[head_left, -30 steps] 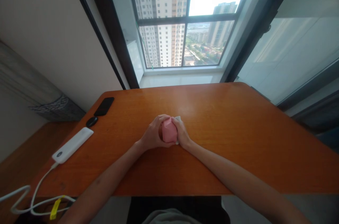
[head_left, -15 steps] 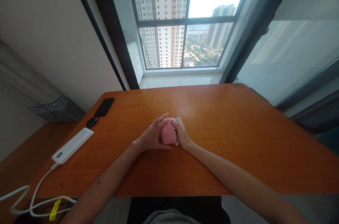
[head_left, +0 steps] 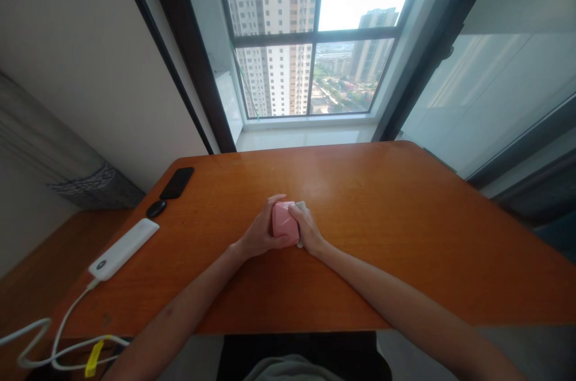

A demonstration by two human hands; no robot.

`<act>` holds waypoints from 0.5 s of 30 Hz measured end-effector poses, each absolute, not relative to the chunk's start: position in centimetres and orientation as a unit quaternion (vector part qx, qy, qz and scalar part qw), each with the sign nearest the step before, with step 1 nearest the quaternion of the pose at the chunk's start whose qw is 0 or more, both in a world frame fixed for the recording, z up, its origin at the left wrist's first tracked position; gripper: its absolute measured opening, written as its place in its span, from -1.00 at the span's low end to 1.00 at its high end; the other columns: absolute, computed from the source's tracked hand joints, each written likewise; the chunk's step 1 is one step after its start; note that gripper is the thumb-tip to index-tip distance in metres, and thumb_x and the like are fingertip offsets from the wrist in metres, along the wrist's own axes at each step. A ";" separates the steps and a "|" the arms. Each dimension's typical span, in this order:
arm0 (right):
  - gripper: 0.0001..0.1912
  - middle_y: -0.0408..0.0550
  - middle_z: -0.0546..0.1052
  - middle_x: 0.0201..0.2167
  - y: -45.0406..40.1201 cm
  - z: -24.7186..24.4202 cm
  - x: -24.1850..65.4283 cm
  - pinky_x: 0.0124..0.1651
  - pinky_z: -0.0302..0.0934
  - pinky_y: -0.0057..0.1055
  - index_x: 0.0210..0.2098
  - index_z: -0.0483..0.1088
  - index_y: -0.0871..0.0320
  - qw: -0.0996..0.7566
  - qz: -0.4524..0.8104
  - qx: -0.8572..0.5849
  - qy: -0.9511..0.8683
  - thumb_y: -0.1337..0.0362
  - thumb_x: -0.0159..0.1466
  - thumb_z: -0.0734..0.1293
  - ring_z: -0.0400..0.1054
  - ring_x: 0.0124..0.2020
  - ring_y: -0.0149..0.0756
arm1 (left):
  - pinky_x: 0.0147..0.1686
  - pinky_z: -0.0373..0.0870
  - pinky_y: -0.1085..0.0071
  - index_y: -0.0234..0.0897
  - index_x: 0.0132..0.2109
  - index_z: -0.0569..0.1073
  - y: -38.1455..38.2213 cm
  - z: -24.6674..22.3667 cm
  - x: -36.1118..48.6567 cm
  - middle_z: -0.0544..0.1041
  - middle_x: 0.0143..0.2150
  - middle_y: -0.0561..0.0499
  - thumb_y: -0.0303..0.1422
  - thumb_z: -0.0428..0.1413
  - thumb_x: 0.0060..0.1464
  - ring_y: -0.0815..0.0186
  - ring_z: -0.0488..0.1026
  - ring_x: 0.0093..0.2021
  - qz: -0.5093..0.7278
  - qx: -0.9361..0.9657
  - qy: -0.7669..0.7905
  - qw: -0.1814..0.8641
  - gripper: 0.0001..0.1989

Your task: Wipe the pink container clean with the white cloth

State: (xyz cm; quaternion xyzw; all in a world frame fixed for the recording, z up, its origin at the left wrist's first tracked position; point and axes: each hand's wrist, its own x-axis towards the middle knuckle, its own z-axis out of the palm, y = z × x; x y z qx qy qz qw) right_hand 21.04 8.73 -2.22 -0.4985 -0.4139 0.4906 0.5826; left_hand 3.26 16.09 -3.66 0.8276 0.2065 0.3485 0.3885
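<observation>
A small pink boxy object (head_left: 285,224) with rounded corners is between my hands over the middle of the table, near its front edge. My left hand (head_left: 264,232) wraps its left side, with the thumb along the near edge and fingers at the far side. From the right, my right hand (head_left: 309,230) grips it, the thumb on its top corner. A pale grey-white piece (head_left: 301,208) shows beside the pink object, partly under my right hand. Whether it is a cloth or a part of the object I cannot tell.
On the brown wooden table (head_left: 382,237), at the left, lie a black phone (head_left: 177,183), a round black item (head_left: 156,209) and a white power strip (head_left: 123,249). Its white cable (head_left: 60,333) with a yellow tag loops at the front left corner. A window stands beyond the table.
My left hand has closed in on the pink object, its thumb now against the near edge. The object has tilted slightly and shows more of its top. My right hand keeps its hold.
</observation>
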 end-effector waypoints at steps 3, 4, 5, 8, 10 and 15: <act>-0.45 -0.21 0.36 -0.55 9.1 -2.3 21.1 -0.65 0.00 -0.44 -0.36 0.38 0.06 0.596 0.496 -0.491 -0.396 -0.31 0.32 0.36 0.19 -0.58 -0.35 | 0.50 0.30 -0.25 -0.02 0.59 0.09 16.8 -3.6 2.5 0.13 0.62 -0.33 0.20 0.54 -0.12 -0.31 0.26 0.55 0.338 0.883 0.161 0.284 0.30; -0.45 -0.20 0.38 -0.54 9.2 -2.3 21.1 -0.65 0.01 -0.44 -0.35 0.39 0.06 0.601 0.498 -0.488 -0.392 -0.31 0.32 0.36 0.21 -0.57 -0.34 | 0.50 0.30 -0.27 0.01 0.58 0.11 16.9 -3.5 2.3 0.13 0.63 -0.32 0.17 0.58 -0.15 -0.32 0.25 0.56 0.328 0.899 0.151 0.249 0.31; -0.45 -0.20 0.38 -0.53 9.3 -2.3 21.1 -0.65 0.02 -0.44 -0.34 0.39 0.07 0.603 0.499 -0.484 -0.391 -0.31 0.33 0.36 0.21 -0.57 -0.34 | 0.49 0.32 -0.28 0.03 0.58 0.13 17.0 -3.4 2.2 0.17 0.61 -0.31 0.12 0.59 -0.15 -0.32 0.26 0.55 0.320 0.910 0.145 0.221 0.28; -0.45 -0.22 0.35 -0.56 9.3 -2.2 21.1 -0.65 0.00 -0.44 -0.36 0.36 0.06 0.601 0.500 -0.481 -0.396 -0.31 0.34 0.35 0.18 -0.58 -0.36 | 0.47 0.39 -0.22 0.02 0.55 0.19 16.9 -3.0 2.2 0.31 0.53 -0.28 0.01 0.59 -0.08 -0.24 0.38 0.48 0.324 0.913 0.155 0.195 0.17; -0.44 -0.23 0.33 -0.56 9.2 -2.2 21.1 -0.66 -0.01 -0.45 -0.37 0.33 0.05 0.607 0.496 -0.481 -0.392 -0.32 0.34 0.35 0.15 -0.59 -0.38 | 0.46 0.41 -0.19 -0.02 0.50 0.26 16.6 -2.6 2.5 0.38 0.48 -0.26 -0.02 0.61 -0.14 -0.22 0.42 0.45 0.341 0.901 0.163 0.215 0.15; -0.41 -0.26 0.34 -0.56 8.9 -2.5 21.0 -0.74 -0.04 -0.48 -0.30 0.32 0.03 0.596 0.496 -0.504 -0.381 -0.38 0.31 0.34 0.15 -0.66 -0.39 | 0.26 0.59 -0.01 -0.12 0.39 0.35 15.8 -1.8 3.5 0.57 0.28 -0.17 -0.10 0.55 -0.12 -0.10 0.60 0.20 0.340 0.840 0.238 0.348 -0.02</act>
